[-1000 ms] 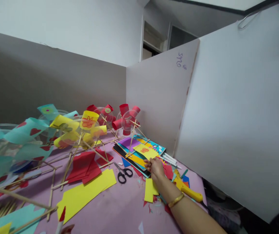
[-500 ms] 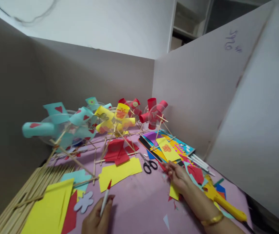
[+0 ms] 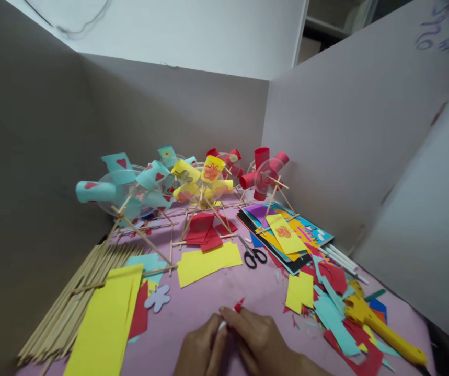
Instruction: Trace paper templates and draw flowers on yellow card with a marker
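Observation:
My left hand [image 3: 200,344] is closed at the bottom middle of the view, around a marker [image 3: 222,326] whose white barrel shows only in part. Against it rests my right hand [image 3: 261,337], its fingers pinched together at the marker's red cap [image 3: 239,305]. Fingers hide whether cap and barrel are joined. Just left of the hands lies a pale lilac flower-shaped cutout [image 3: 157,298]. Ahead are folded yellow paper [image 3: 208,262] and scissors [image 3: 253,257] with black handles.
Wheel models of sticks and rolled paper, blue [image 3: 118,172], yellow [image 3: 213,168] and red [image 3: 262,156], stand at the back. Bamboo sticks [image 3: 67,303] and yellow sheets [image 3: 106,324] lie left. Paper scraps [image 3: 337,326] and a yellow glue gun [image 3: 384,331] lie right.
My right hand has come away from the papers on the right to meet my left hand, now at the marker's red end. The left hand has moved rightward in view, and the view has shifted.

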`<state>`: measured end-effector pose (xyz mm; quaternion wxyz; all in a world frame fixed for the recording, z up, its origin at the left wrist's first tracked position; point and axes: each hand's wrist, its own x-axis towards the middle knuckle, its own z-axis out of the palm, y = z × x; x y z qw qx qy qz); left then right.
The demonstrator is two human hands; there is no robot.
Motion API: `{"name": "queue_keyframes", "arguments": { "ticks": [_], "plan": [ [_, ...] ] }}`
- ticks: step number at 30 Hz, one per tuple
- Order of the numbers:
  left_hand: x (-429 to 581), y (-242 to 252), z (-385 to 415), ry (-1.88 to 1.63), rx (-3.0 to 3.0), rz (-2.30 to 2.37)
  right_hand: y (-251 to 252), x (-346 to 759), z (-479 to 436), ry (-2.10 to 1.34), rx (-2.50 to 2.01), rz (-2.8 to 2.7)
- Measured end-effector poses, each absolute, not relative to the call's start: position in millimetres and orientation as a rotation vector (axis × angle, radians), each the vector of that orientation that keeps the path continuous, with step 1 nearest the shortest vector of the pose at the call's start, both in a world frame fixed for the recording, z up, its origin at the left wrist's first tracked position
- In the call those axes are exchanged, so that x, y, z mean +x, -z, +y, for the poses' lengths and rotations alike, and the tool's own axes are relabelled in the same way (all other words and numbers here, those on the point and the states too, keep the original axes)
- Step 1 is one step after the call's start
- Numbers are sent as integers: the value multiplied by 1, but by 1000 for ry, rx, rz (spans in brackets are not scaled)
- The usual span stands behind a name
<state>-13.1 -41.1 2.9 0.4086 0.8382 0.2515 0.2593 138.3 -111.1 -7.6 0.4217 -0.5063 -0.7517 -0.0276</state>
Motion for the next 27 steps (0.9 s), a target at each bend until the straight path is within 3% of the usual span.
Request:
{"name": "queue_keyframes", "arguments": {
  "ticks": [5, 18, 27],
  "plan": [
    [-10, -3, -50, -562, 2170, 589, 14, 142, -114, 244, -1341, -1938],
    [-5, -1, -58, -565, 2070, 596, 12, 142, -113, 179, -1413, -1936],
    [-5, -16, 10, -849, 2506, 1062, 8, 152, -109, -420, -1527, -1327]
  ]
}}
